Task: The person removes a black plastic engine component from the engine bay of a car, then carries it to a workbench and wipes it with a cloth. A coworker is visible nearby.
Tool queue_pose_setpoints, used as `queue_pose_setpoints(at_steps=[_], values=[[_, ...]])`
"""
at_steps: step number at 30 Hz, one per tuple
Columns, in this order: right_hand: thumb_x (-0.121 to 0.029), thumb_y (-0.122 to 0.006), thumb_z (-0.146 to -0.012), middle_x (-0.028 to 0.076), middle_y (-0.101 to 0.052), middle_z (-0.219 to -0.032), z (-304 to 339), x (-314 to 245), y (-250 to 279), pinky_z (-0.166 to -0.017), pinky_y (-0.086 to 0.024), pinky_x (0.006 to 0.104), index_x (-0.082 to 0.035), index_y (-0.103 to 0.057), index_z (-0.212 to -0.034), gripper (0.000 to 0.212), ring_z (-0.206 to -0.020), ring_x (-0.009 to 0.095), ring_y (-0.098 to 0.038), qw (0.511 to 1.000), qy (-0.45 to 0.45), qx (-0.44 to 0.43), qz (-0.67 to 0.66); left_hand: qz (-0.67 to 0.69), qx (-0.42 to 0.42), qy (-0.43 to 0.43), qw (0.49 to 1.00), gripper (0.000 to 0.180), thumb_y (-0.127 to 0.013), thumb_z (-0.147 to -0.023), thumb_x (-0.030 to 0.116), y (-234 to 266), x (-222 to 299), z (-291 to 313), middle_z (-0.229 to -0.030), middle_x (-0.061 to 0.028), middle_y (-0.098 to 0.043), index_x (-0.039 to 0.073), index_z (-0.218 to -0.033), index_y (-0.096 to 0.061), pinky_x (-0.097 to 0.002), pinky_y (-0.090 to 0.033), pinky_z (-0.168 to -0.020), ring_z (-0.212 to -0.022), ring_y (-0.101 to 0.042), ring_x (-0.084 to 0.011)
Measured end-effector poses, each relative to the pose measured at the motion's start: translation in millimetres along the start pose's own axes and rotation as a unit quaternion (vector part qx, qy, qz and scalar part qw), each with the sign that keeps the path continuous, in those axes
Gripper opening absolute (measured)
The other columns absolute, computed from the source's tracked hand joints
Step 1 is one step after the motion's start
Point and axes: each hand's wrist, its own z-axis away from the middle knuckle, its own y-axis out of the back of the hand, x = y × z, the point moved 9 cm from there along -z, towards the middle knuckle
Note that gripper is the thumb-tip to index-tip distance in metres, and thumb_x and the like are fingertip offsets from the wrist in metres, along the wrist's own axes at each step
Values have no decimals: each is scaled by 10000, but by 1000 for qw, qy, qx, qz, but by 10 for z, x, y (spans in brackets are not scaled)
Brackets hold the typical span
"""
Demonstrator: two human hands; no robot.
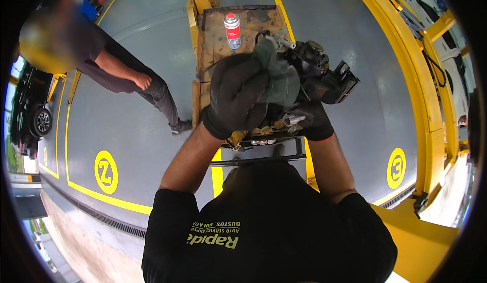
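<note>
- So, the left hand [237,94], in a black glove, was up over the wooden-topped cart [212,42], back of the glove facing the camera. Fingers looked bent, but their tips were hidden, so I couldn't tell if they were pinching anything.
- Right beside that glove was a hazy grey-green cloth-like thing [284,84], blurry and see-through-looking. Couldn't tell if the left hand actually had hold of it.
- Right hand [317,121], black glove too, sat lower and nearer the body, its fingers close together and reaching inward to a shiny silver cylindrical piece [292,119]. Couldn't tell whether they were gripping it or just touching it.
- The main thing being worked on, a black mechanical assembly [312,59], was just beyond the right hand, partly sticking out past the cart's right side. A pale metal fitting [280,40] showed at its left end.
- Past the left hand, a spray can with a red cap [233,31] stood upright on the cart, near a flat dark piece [261,15].
- Off to the left, 1 other person [119,67] in dark clothes was on the grey floor [142,146], well apart from the cart, with a black car [36,108] farther out.
</note>
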Motion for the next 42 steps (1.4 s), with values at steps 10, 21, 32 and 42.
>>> queue_pose_setpoints(at_steps=[10, 21, 32, 42], values=[[-6, -662, -903, 162, -706, -1234, -188, 94, 362, -888, -598, 374, 22, -604, -1329, 431, -1076, 242, -706, 998, 2, 2, 56, 72, 0, 358, 931, 342, -666, -895, 80, -308, -964, 864, -1150, -279, -541, -58, -1190, -560, -503, -497, -789, -963, -571, -447], [-76, -612, -942, 116, -701, -1237, -390, 80, 556, -910, -577, 384, -2, -549, -1391, 459, -1091, 231, -690, 988, -102, 15, 113, 99, 33, 311, 945, 526, -516, -1018, 92, -329, -334, 857, -1449, -320, -452, -130, -1471, -368, -506, -333, -1167, -1361, -442, -460], [-25, -545, -991, 44, -674, -1141, -126, 495, 1107, -571, -488, 214, -99, -540, -1433, 448, -753, 78, -606, 998, -19, 53, 37, 198, -42, 406, 891, 351, -570, -1048, 136, -668, -724, 1660, -1221, -160, -604, 5, -1368, -512, -366, -483, -958, -1095, -593, -218], [-75, -638, -973, 41, -672, -1268, -572, -36, 398, -972, -542, 350, -44, -554, -1419, 456, -1116, 177, -662, 960, -18, 74, 268, 36, -5, 397, 917, 424, -642, -976, 70, -574, -484, 1380, -1227, -134, -559, 0, -1363, -483, -387, -489, -934, -1091, -560, -239]])
